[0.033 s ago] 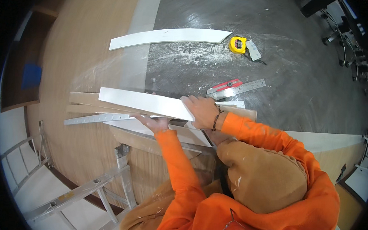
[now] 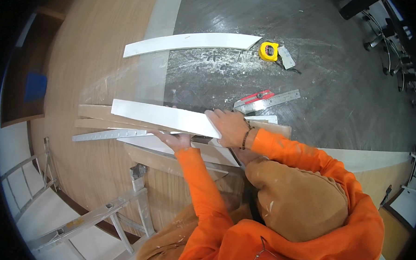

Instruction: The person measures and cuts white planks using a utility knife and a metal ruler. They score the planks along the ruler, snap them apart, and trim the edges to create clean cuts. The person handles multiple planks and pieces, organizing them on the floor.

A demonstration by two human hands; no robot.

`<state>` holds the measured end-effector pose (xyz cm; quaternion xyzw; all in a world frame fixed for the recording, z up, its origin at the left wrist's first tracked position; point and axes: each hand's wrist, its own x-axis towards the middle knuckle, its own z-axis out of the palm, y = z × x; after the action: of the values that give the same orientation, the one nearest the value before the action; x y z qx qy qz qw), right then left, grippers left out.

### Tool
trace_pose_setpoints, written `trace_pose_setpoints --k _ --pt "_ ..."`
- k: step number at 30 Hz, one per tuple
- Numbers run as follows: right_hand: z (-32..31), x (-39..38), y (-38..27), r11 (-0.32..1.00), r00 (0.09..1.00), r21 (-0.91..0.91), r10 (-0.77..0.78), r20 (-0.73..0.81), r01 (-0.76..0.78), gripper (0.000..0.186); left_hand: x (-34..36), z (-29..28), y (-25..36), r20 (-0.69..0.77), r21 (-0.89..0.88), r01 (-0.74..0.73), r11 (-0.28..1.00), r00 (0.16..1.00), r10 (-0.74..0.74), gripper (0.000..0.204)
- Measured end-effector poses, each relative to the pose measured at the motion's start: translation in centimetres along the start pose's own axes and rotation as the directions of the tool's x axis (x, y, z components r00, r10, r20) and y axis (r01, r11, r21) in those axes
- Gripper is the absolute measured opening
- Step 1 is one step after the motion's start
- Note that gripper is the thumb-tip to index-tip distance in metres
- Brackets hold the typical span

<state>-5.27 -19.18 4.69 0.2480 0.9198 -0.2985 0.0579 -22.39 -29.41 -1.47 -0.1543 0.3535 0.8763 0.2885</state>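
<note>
A white strip of board (image 2: pixel 166 118) with a slanted right end is held in both hands, lying across in front of me. My left hand (image 2: pixel 175 140) grips its lower edge from beneath, palm up; most of its fingers are hidden under the strip. Over the slanted end, my right hand (image 2: pixel 229 126) is closed on the strip, thumb side toward it. Below the strip, a perforated metal strip (image 2: pixel 108 134) sticks out to the left of my left hand. More white board (image 2: pixel 211 152) and brown strips (image 2: pixel 95 111) lie under and around it.
Farther off lie another white strip (image 2: pixel 193 40), a yellow tape measure (image 2: pixel 268 51) and a small white offcut (image 2: pixel 286 57). A red utility knife (image 2: pixel 256 97) rests by a steel ruler (image 2: pixel 283 99). White dust covers the dark floor (image 2: pixel 215 67). A metal ladder (image 2: pixel 97 213) stands lower left.
</note>
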Motion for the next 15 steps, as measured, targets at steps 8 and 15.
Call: trace_pose_setpoints --k 8,15 --pt "-0.8 -3.4 1.5 0.998 0.994 0.049 -0.024 -0.11 0.029 0.083 -0.3 -0.6 -0.2 0.171 -0.16 0.044 0.986 0.985 -0.016 0.096" --pt "-7.1 -1.3 -2.2 0.993 0.982 0.103 -0.03 -0.185 0.049 0.089 1.8 4.7 5.4 0.274 0.282 -0.369 0.885 0.915 0.294 0.081"
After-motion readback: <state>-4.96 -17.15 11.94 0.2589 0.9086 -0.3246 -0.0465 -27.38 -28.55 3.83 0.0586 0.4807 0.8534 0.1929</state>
